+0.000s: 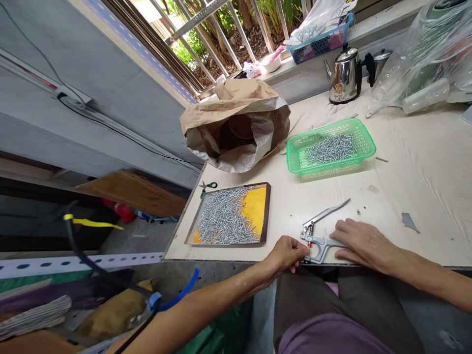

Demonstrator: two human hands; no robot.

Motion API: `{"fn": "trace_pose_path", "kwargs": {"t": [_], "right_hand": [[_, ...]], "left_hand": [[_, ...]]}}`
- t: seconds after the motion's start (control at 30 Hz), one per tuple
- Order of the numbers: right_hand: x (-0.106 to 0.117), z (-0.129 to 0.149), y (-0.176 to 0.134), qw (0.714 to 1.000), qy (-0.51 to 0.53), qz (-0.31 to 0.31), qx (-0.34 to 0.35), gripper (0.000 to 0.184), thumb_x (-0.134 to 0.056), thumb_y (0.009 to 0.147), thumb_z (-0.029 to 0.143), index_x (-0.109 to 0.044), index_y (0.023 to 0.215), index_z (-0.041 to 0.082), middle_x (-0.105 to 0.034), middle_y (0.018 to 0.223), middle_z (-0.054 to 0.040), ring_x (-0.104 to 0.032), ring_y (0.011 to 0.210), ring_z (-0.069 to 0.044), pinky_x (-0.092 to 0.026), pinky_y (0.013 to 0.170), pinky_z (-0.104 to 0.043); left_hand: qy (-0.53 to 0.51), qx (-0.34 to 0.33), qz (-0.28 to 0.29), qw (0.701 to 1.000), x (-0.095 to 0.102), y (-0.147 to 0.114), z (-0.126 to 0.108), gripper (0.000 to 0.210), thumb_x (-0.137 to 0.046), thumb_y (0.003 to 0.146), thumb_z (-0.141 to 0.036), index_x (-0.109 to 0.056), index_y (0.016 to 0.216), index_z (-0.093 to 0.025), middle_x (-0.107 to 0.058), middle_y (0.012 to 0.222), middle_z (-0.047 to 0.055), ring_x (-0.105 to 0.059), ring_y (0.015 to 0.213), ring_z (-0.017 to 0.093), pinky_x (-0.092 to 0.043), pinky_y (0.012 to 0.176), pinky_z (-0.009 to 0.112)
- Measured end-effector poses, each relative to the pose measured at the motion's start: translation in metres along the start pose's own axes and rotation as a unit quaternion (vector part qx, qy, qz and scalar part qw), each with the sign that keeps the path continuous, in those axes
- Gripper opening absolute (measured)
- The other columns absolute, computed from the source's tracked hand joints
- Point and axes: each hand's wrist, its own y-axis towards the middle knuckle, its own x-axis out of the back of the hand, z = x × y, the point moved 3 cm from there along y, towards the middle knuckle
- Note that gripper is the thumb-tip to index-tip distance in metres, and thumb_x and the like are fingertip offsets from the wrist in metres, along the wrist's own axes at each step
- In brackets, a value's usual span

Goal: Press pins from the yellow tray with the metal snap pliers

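Silver hand pliers (321, 247) with a coil spring and a small red piece at the jaw lie at the table's front edge, handles apart. The fingers of my left hand (289, 253) are pinched together right at the jaw; whatever is between the fingertips is too small to make out. My right hand (363, 243) is closed around the end of the lower handle, which passes between thumb and fingers. Left of the pliers, a shallow tray (268, 211) with a yellow bottom holds many small silver spring-like pieces (224, 216). More such pieces (334, 147) fill a green plastic basket (295, 157).
A wide-open brown paper sack (236, 118) stands behind the tray. Green-handled scissors (209, 186) lie at the table's left edge. A metal kettle (344, 76) and plastic-wrapped items (424, 59) are at the back. A blue basket (320, 44) sits on the sill.
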Motion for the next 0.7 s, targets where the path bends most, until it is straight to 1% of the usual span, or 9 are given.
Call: {"fn": "trace_pose_path", "kwargs": {"t": [0.03, 0.1, 0.13, 0.17, 0.2, 0.33, 0.43, 0.6, 0.7], "right_hand": [[0.001, -0.005, 0.001, 1.000, -0.016, -0.025, 0.000, 0.035, -0.060, 0.081, 0.040, -0.057, 0.109, 0.019, -0.059, 0.112, -0.0128, -0.055, 0.099, -0.027, -0.043, 0.077, -0.040], [0.001, -0.014, 0.003, 0.997, -0.045, -0.068, -0.007, 0.071, -0.068, 0.069, 0.053, -0.048, 0.127, 0.017, -0.048, 0.132, -0.0201, -0.042, 0.121, -0.036, -0.036, 0.091, -0.051], [0.000, -0.018, 0.004, 0.995, -0.056, -0.076, -0.009, 0.083, -0.069, 0.065, 0.057, -0.044, 0.132, 0.015, -0.044, 0.137, -0.0220, -0.034, 0.127, -0.039, -0.031, 0.095, -0.056], [-0.002, -0.022, 0.005, 0.995, -0.062, -0.077, -0.009, 0.089, -0.069, 0.063, 0.060, -0.041, 0.135, 0.015, -0.041, 0.139, -0.0226, -0.030, 0.130, -0.040, -0.027, 0.098, -0.059], [-0.003, -0.024, 0.006, 0.995, -0.064, -0.074, -0.008, 0.092, -0.068, 0.063, 0.061, -0.040, 0.136, 0.015, -0.042, 0.139, -0.0226, -0.029, 0.131, -0.040, -0.024, 0.099, -0.061], [-0.004, -0.026, 0.009, 0.996, -0.059, -0.062, -0.011, 0.094, -0.066, 0.064, 0.061, -0.037, 0.137, 0.010, -0.051, 0.128, -0.0230, -0.040, 0.121, -0.040, -0.022, 0.097, -0.067], [0.000, -0.023, 0.009, 0.996, -0.054, -0.062, -0.016, 0.088, -0.067, 0.066, 0.057, -0.041, 0.133, 0.008, -0.055, 0.121, -0.0220, -0.046, 0.112, -0.038, -0.025, 0.095, -0.067], [0.005, -0.018, 0.008, 0.997, -0.054, -0.055, -0.023, 0.072, -0.071, 0.067, 0.046, -0.048, 0.126, 0.012, -0.059, 0.112, -0.0165, -0.050, 0.103, -0.034, -0.032, 0.091, -0.057], [0.010, -0.014, 0.006, 0.997, -0.043, -0.056, -0.034, 0.065, -0.074, 0.066, 0.040, -0.052, 0.120, 0.014, -0.060, 0.106, -0.0140, -0.052, 0.096, -0.031, -0.039, 0.084, -0.048]], "left_hand": [[-0.002, 0.000, 0.003, 1.000, 0.000, 0.001, 0.000, 0.032, -0.070, 0.067, -0.038, -0.054, 0.053, -0.014, -0.041, 0.038, -0.008, -0.033, 0.033, 0.004, -0.029, 0.033, 0.017], [-0.005, 0.003, 0.006, 1.000, 0.001, 0.002, 0.001, 0.032, -0.072, 0.066, -0.039, -0.056, 0.053, -0.014, -0.040, 0.038, -0.008, -0.034, 0.034, 0.004, -0.030, 0.033, 0.017], [-0.006, 0.008, 0.006, 1.000, 0.001, 0.003, 0.002, 0.033, -0.073, 0.065, -0.039, -0.056, 0.053, -0.014, -0.041, 0.038, -0.008, -0.035, 0.034, 0.004, -0.030, 0.034, 0.017], [-0.007, 0.013, 0.003, 1.000, 0.001, 0.003, 0.002, 0.032, -0.073, 0.065, -0.039, -0.057, 0.054, -0.013, -0.041, 0.038, -0.008, -0.035, 0.034, 0.005, -0.030, 0.034, 0.017], [-0.007, 0.018, 0.001, 1.000, 0.001, 0.003, 0.002, 0.032, -0.074, 0.065, -0.039, -0.057, 0.055, -0.013, -0.041, 0.038, -0.008, -0.036, 0.034, 0.005, -0.030, 0.034, 0.017], [-0.005, 0.026, -0.002, 1.000, 0.000, 0.001, 0.001, 0.031, -0.073, 0.067, -0.036, -0.056, 0.054, -0.013, -0.041, 0.038, -0.008, -0.035, 0.034, 0.004, -0.029, 0.033, 0.017], [-0.008, 0.025, -0.005, 1.000, -0.001, 0.000, 0.000, 0.031, -0.072, 0.068, -0.035, -0.055, 0.052, -0.014, -0.041, 0.038, -0.008, -0.035, 0.033, 0.004, -0.029, 0.033, 0.017], [-0.008, 0.019, -0.011, 1.000, -0.001, 0.002, 0.003, 0.033, -0.072, 0.068, -0.040, -0.056, 0.055, -0.014, -0.040, 0.040, -0.008, -0.035, 0.035, 0.005, -0.031, 0.035, 0.018], [0.058, 0.011, -0.023, 0.998, 0.000, -0.002, 0.003, 0.031, -0.066, 0.074, -0.038, -0.056, 0.058, -0.014, -0.041, 0.043, -0.007, -0.039, 0.038, 0.007, -0.035, 0.039, 0.020]]}}
